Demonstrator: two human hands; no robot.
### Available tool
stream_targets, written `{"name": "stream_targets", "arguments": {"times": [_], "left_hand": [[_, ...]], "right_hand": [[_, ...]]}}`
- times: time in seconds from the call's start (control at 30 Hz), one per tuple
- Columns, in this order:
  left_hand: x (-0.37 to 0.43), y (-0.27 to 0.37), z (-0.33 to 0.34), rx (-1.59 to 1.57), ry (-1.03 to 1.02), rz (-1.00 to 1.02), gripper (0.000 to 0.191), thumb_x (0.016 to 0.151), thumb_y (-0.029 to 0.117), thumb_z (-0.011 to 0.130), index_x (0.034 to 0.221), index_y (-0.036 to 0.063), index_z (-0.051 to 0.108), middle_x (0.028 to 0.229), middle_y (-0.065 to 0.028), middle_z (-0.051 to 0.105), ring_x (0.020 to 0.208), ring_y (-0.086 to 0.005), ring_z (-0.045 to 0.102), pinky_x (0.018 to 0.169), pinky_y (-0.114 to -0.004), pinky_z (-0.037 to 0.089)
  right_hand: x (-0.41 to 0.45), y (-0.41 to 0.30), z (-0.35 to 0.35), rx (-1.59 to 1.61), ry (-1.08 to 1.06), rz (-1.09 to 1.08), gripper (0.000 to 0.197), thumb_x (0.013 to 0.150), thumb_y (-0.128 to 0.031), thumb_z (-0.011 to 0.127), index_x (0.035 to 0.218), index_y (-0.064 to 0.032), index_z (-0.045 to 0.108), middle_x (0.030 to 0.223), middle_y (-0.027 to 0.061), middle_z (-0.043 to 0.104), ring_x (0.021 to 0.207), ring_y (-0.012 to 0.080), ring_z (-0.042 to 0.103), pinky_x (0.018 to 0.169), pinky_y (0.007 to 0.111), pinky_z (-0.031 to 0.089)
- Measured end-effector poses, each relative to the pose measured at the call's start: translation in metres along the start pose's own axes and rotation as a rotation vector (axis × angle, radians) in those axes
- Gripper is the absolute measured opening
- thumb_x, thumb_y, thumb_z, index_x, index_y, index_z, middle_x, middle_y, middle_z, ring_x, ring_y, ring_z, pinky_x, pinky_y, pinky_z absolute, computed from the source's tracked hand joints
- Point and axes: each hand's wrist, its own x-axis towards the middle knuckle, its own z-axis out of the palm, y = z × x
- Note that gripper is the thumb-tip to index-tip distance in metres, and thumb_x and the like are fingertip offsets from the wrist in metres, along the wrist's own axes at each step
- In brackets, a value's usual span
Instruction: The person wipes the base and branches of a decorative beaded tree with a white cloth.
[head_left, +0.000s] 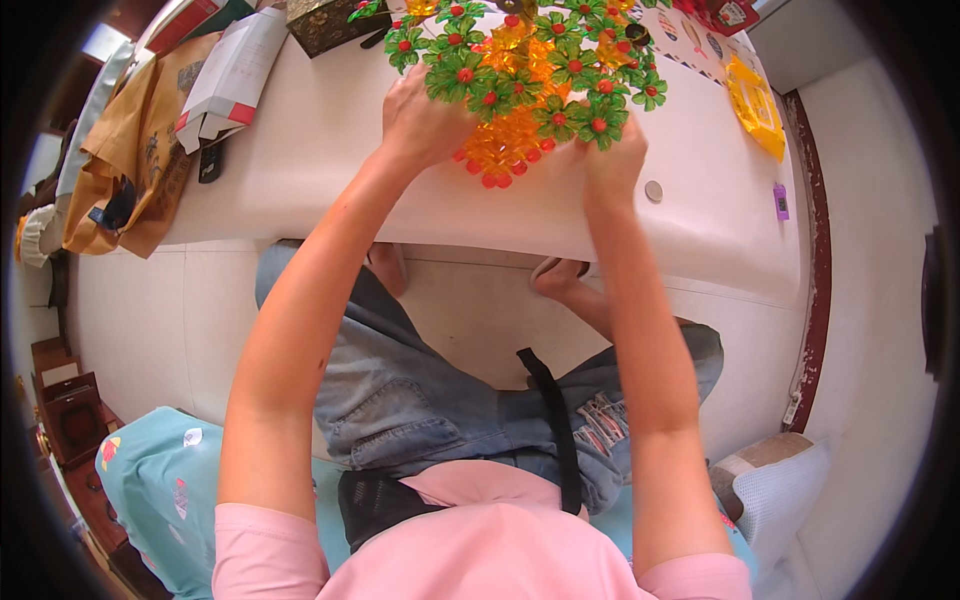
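A beaded ornament stands at the table's far middle, with an orange translucent bead base (504, 142) edged in red beads. Green plastic bead flowers (574, 67) with red centres spread over it. My left hand (426, 116) is curled against the ornament's left side, its fingertips hidden under the flowers. On the other side, my right hand (621, 154) closes at the lower right flowers, which cover part of its fingers. A round coin-like disc (654, 191) lies on the table just right of my right wrist.
The white-covered table (322, 202) carries a white box (229, 79), a brown paper bag (146, 142), a black remote control (211, 163) and a patterned dark box (330, 24) on the left. On the right lie a yellow packet (754, 109) and a small purple device (781, 202).
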Motion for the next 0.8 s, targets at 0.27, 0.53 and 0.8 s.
{"name": "stream_targets", "arguments": {"times": [0.27,0.53,0.8], "left_hand": [[0.003,0.006,-0.011,0.057,-0.153,-0.021,0.025,0.076,0.028,0.055,0.095,0.0123,0.060,0.086,-0.0105,0.059,0.084,-0.0288,0.055,0.074,-0.040,0.043],[0.001,0.008,-0.002,0.064,-0.052,-0.086,0.024,0.076,0.027,0.056,0.094,0.0125,0.061,0.085,-0.0104,0.060,0.083,-0.0285,0.056,0.073,-0.040,0.044],[0.009,-0.018,-0.021,-0.145,-0.307,-0.071,0.026,0.074,0.022,0.056,0.098,0.0126,0.059,0.092,-0.0130,0.060,0.085,-0.0343,0.056,0.071,-0.042,0.046]], "right_hand": [[0.012,-0.003,-0.016,-0.056,-0.100,-0.007,0.025,0.084,-0.019,0.057,0.071,0.0020,0.059,0.053,-0.0026,0.046,0.050,0.0068,0.037,0.047,0.026,0.034],[-0.089,0.001,0.013,-0.344,-0.164,-0.305,0.014,0.077,-0.010,0.060,0.088,-0.0016,0.060,0.064,0.0099,0.053,0.057,0.0188,0.050,0.055,0.032,0.041],[-0.016,-0.051,-0.060,-0.234,-0.249,-0.183,0.012,0.086,-0.009,0.052,0.092,-0.0021,0.061,0.069,-0.0048,0.050,0.060,0.0042,0.044,0.054,0.020,0.037]]}}
